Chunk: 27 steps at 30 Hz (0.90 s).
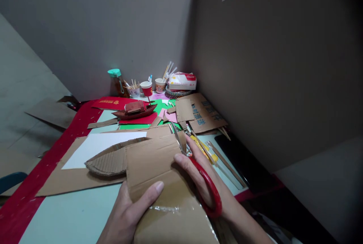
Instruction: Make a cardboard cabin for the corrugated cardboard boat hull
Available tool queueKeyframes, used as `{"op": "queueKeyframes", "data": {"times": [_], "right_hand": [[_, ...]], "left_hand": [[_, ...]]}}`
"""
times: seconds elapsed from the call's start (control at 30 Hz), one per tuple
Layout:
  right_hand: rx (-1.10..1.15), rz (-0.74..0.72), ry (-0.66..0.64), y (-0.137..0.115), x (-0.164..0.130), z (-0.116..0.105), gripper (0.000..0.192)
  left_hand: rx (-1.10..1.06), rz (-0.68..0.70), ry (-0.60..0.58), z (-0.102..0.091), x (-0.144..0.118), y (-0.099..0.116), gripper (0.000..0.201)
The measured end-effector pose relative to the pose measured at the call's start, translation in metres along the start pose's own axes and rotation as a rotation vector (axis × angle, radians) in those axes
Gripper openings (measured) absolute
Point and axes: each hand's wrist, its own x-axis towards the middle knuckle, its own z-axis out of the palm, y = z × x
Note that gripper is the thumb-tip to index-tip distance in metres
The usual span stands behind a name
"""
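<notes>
My left hand (136, 210) grips a taped piece of brown cardboard (159, 160), thumb on top and fingers underneath. In my right hand (198, 168) are scissors (217, 198) with red handles. Their blades stand at the cardboard's upper right edge, beside a narrow strip (182, 140). Behind the held cardboard, partly covered by it, a cardboard boat hull (109, 160) with a ribbed deck rests on the table. Farther back sits a finished-looking reddish-brown model boat (134, 111) with a cabin.
White paper (96, 147) lies on a cardboard sheet (62, 183) at left. Printed cardboard (208, 117), scraps and sticks (229, 164) cover the right side, near a black flat object (238, 160). Cups (146, 88), a bottle (117, 85) and a box (183, 81) stand by the wall.
</notes>
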Motion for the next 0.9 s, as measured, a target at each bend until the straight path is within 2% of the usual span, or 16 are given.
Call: {"op": "queueKeyframes", "data": {"times": [0.1,0.23,0.3,0.4,0.53,0.67,0.77,0.9], "right_hand": [[-0.04,-0.038,0.11,0.005,0.005,-0.001,0.057],[-0.126,-0.008,0.181,0.009,0.015,-0.014,0.066],[-0.242,-0.028,0.235,0.009,0.021,-0.027,0.069],[-0.486,-0.108,0.317,0.01,0.029,-0.048,0.06],[-0.712,-0.233,0.261,0.018,0.039,-0.061,0.051],[-0.78,-0.338,0.186,0.029,0.046,-0.059,0.049],[-0.763,-0.384,0.176,0.03,0.049,-0.057,0.047],[-0.641,-0.445,0.192,0.018,0.048,-0.054,0.039]], "left_hand": [[-0.013,-0.032,-0.029,0.005,-0.001,-0.001,0.092],[-0.13,-0.091,-0.065,0.009,0.0,-0.002,0.099],[-0.245,-0.104,-0.07,0.008,0.002,0.0,0.101],[-0.329,-0.068,-0.012,0.0,0.008,0.005,0.097],[-0.369,0.063,0.097,-0.019,0.019,0.012,0.081],[-0.403,0.136,0.103,-0.036,0.025,0.017,0.073],[-0.421,0.095,0.056,-0.047,0.026,0.021,0.072],[-0.383,-0.023,-0.073,-0.06,0.025,0.029,0.07]]}}
